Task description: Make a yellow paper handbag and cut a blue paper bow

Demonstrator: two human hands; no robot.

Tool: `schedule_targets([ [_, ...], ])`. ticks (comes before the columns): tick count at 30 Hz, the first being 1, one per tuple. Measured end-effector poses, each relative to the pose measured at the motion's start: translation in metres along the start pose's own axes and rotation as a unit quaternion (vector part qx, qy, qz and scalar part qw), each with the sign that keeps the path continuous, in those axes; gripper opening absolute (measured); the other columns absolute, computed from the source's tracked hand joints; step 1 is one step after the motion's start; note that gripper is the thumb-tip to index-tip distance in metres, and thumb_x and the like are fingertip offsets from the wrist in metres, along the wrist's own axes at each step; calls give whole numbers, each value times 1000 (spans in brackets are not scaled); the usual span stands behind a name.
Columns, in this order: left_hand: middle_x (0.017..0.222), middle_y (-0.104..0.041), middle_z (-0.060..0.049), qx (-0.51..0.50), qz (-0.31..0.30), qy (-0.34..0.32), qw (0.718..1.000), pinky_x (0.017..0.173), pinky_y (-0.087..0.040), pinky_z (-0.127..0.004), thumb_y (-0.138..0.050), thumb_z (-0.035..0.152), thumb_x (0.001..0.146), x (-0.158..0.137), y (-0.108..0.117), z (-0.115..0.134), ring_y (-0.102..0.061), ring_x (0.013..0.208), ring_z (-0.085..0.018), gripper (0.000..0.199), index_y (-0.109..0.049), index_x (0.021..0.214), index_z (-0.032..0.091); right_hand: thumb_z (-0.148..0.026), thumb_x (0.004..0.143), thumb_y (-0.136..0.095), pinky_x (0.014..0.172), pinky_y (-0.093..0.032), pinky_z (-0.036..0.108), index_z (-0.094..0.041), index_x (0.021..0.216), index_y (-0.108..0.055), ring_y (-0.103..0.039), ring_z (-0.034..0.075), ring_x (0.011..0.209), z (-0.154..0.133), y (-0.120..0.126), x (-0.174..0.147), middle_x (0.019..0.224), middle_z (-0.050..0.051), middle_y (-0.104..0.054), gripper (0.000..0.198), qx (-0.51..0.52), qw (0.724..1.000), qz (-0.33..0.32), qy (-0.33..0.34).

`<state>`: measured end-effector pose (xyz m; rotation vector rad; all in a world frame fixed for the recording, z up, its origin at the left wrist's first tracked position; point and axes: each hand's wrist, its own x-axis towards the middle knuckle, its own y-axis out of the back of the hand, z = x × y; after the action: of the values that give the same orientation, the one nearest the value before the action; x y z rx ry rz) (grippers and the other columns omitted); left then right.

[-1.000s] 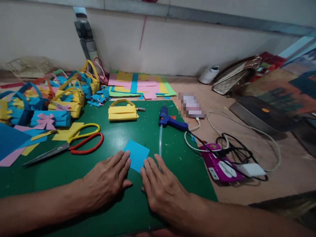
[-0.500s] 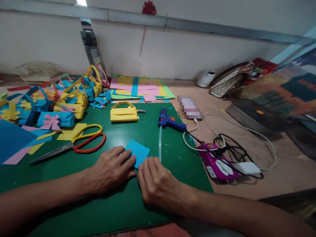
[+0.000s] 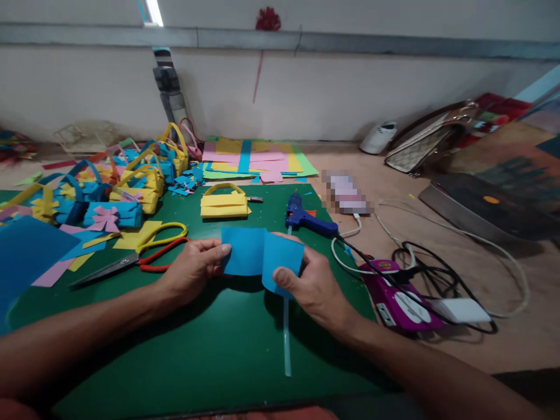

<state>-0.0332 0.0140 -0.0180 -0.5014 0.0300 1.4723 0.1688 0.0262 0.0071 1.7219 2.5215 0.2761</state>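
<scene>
Blue paper (image 3: 243, 252) is held up above the green mat (image 3: 196, 344), showing two panels that meet at a line near its middle; I cannot tell whether it is one creased sheet or two pieces. My left hand (image 3: 202, 262) pinches its left edge between thumb and fingers. On the other side, my right hand (image 3: 312, 280) grips the right panel, thumb in front and fingers behind. Beyond the paper lies a blue glue gun (image 3: 306, 219) with a clear glue stick trailing toward me. A yellow paper bag (image 3: 224, 206) lies farther back on the mat.
Scissors (image 3: 142, 255) with yellow and red handles lie left of my left hand. Several small paper bags (image 3: 114, 214) crowd the back left. Coloured paper sheets (image 3: 262, 154) are stacked behind. At right are a phone (image 3: 347, 192), cables and a purple power strip (image 3: 400, 297).
The blue paper has come up off the mat and opened from one small square into two panels. Both hands have lifted and moved apart to its sides. The view has shifted slightly.
</scene>
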Motion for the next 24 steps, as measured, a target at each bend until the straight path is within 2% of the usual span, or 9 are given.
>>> schedule_targets([
  [2, 49, -46, 5, -39, -1, 19, 999, 54, -41, -20, -73, 35, 66, 1, -1, -4, -42, 47, -6, 34, -49, 53, 15, -71, 61, -62, 49, -42, 25, -18, 80, -58, -48, 12, 52, 1, -3, 0, 62, -1, -55, 56, 58, 997, -6, -46],
  [4, 48, -46, 6, -56, 2, 28, 998, 54, -43, -21, -75, 33, 64, 1, -1, -5, -43, 46, -6, 34, -49, 52, 15, -73, 67, -53, 44, -36, 24, -20, 60, -48, -37, 9, 45, 4, -5, 1, 51, -5, -43, 54, 105, 991, 22, -79],
  [6, 50, -51, 5, -73, -1, 40, 997, 56, -45, -21, -76, 33, 64, 0, -1, -5, -47, 48, -7, 31, -52, 55, 14, -74, 72, -46, 43, -33, 24, -22, 55, -40, -33, 9, 43, 7, -6, 2, 48, -5, -37, 55, 166, 978, 63, -112],
  [9, 54, -56, 3, -93, -13, 52, 994, 56, -47, -22, -75, 32, 65, -1, -1, -4, -53, 51, -8, 28, -55, 59, 14, -67, 71, -55, 41, -31, 24, -22, 54, -36, -31, 8, 41, 11, -6, 3, 46, -7, -35, 52, 230, 954, 116, -155],
  [11, 54, -56, 3, -102, -16, 52, 993, 54, -47, -21, -75, 31, 66, -1, 0, -5, -54, 51, -8, 28, -54, 59, 14, -65, 69, -61, 42, -32, 24, -22, 53, -38, -33, 8, 40, 13, -6, 4, 44, -8, -35, 51, 251, 947, 116, -165],
  [14, 56, -57, 2, -103, -12, 48, 993, 54, -48, -22, -74, 31, 68, 0, 1, -6, -55, 52, -9, 26, -56, 61, 14, -71, 70, -52, 49, -42, 27, -22, 63, -52, -51, 13, 48, 9, -4, 7, 49, -3, -51, 50, 300, 941, 73, -136],
  [17, 61, -61, 0, -89, -5, 47, 995, 56, -50, -25, -74, 32, 67, 1, 0, -7, -58, 55, -11, 24, -61, 68, 13, -75, 74, -42, 66, -49, 33, -20, 82, -63, -64, 19, 70, 4, -1, 10, 70, 5, -68, 59, 330, 937, 41, -103],
  [21, 69, -68, -4, -85, -15, 47, 995, 62, -51, -27, -74, 29, 66, 0, -5, -9, -62, 60, -14, 23, -66, 79, 13, -59, 73, -62, 74, -49, 33, -21, 99, -61, -65, 20, 87, 7, -3, 10, 97, 8, -70, 47, 273, 954, 63, -106],
  [24, 74, -70, -7, -78, -23, 53, 995, 63, -50, -28, -74, 32, 66, -4, -9, -9, -64, 63, -17, 27, -68, 83, 12, -47, 69, -72, 72, -49, 31, -20, 113, -55, -63, 18, 85, 13, -8, 6, 101, 7, -68, 54, 194, 973, 37, -120],
])
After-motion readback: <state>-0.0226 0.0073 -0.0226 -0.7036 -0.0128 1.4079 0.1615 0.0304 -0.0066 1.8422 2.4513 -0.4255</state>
